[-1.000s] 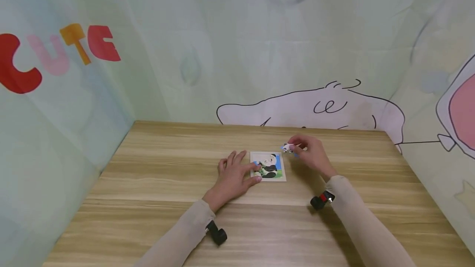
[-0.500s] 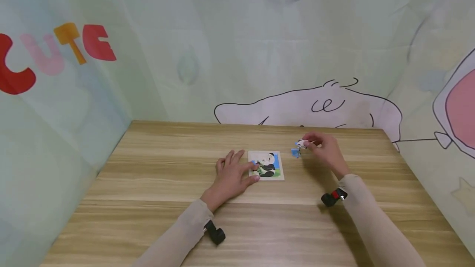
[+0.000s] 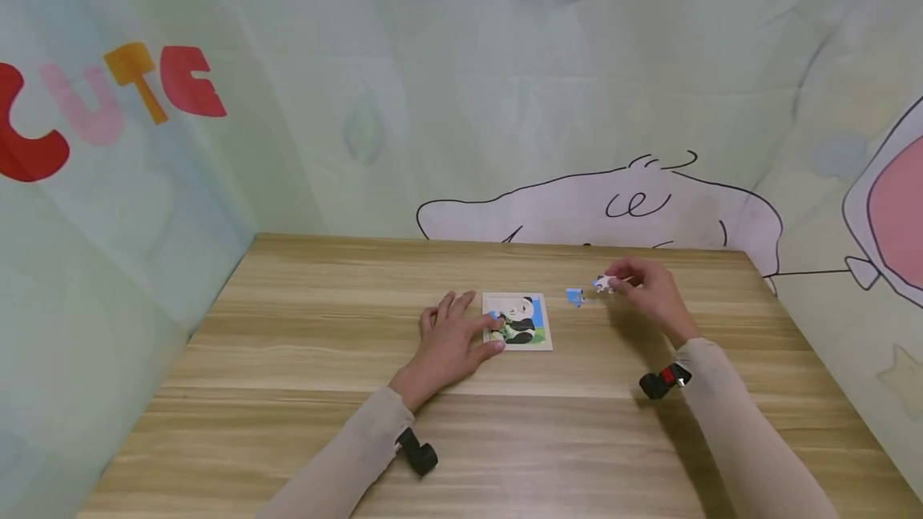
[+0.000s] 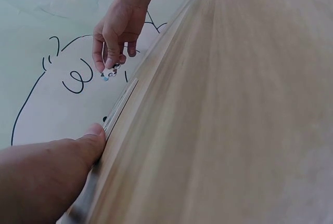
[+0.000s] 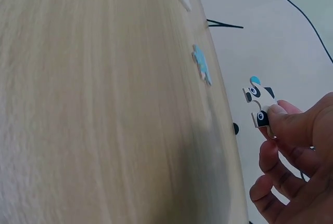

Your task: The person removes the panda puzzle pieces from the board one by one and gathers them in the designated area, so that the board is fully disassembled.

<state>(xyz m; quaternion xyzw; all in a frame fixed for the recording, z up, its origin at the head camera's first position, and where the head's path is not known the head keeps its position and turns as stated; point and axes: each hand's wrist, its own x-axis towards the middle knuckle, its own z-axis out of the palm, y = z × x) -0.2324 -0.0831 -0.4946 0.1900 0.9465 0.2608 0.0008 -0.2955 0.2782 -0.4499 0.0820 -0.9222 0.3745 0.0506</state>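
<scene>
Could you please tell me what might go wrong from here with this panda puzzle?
The right hand pinches the panda-eyed piece at one side, so it might slip. That hand could also knock the loose blue piece lying close by. The puzzle frame might slide if the left hand, resting at its edge, moved.

Room opens between the forearms [image 3: 339, 455]; beyond, the panda puzzle [image 3: 522, 328] and blue piece [image 3: 574, 296] obstruct.
</scene>
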